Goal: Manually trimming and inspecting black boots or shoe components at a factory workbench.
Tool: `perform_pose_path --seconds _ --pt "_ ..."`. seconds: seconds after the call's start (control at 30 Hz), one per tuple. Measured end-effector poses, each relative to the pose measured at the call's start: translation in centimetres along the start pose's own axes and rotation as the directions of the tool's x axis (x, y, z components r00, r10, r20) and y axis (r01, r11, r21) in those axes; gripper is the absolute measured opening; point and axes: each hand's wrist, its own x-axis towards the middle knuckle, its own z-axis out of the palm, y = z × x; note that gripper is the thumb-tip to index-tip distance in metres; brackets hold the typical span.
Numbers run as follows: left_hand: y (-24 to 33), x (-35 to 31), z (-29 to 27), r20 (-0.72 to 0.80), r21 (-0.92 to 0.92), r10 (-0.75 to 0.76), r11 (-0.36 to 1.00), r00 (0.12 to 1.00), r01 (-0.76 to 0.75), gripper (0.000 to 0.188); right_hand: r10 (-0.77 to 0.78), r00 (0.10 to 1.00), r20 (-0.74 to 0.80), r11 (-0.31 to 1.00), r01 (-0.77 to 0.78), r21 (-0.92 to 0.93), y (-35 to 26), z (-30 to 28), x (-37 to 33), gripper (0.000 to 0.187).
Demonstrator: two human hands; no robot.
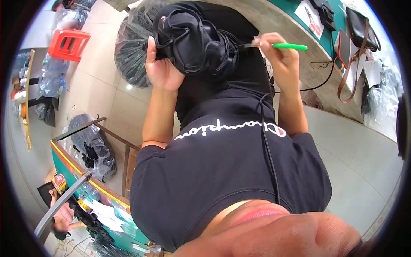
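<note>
Bundle of glossy black material (186, 40) sits over the lap, propped by the left hand (165, 73). Left thumb stands up along its near side, palm at the lower edge; fingers go out of sight behind it, so can't tell whether that grip is closed. Right hand (279, 50) is pinched firmly on a slim green-handled tool (292, 46), handle end sticking out to the right of the grip, thin shaft pointing left to the loose black loops (229, 51) on the bundle's right edge. Tip contact not clear.

Progress, as judged: work seems underway, tool already in hand and brought up to the piece. Bundle looks bunched, loops hanging free, so likely unfinished. Amount done can't be told; dark folds hide most of the surface.

Around the grips: plastic bag (130, 55) left of the left hand, red stool (68, 45) farther left; red-handled scissors (315, 28) and dark bag (356, 28) beyond the right hand, up and right.
</note>
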Motion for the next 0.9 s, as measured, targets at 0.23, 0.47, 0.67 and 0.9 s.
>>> perform_pose_path --seconds 0.23,0.47,0.67,0.9 --pt "-0.9 -0.2 -0.1 0.294 0.042 -0.145 0.989 0.945 0.139 0.065 -0.207 0.974 0.087 0.957 0.220 -0.187 -0.9 5.7 3.0 0.019" --pt "-3.4 -1.4 -1.8 -0.154 0.490 0.102 0.871 0.983 -0.013 0.048 -0.408 0.856 0.317 0.891 0.450 -0.067 -1.7 6.3 2.3 0.014" --pt "-0.7 1.2 -1.4 -0.033 0.090 -0.043 0.995 0.999 0.045 0.040 -0.630 0.542 0.556 0.754 0.257 0.604 -5.3 5.2 0.4 0.010" --pt "0.6 0.8 -0.2 0.167 -0.115 -0.072 0.989 0.983 0.092 0.063 -0.169 0.943 0.286 0.950 0.233 -0.209 -4.9 -2.7 2.0 0.009"
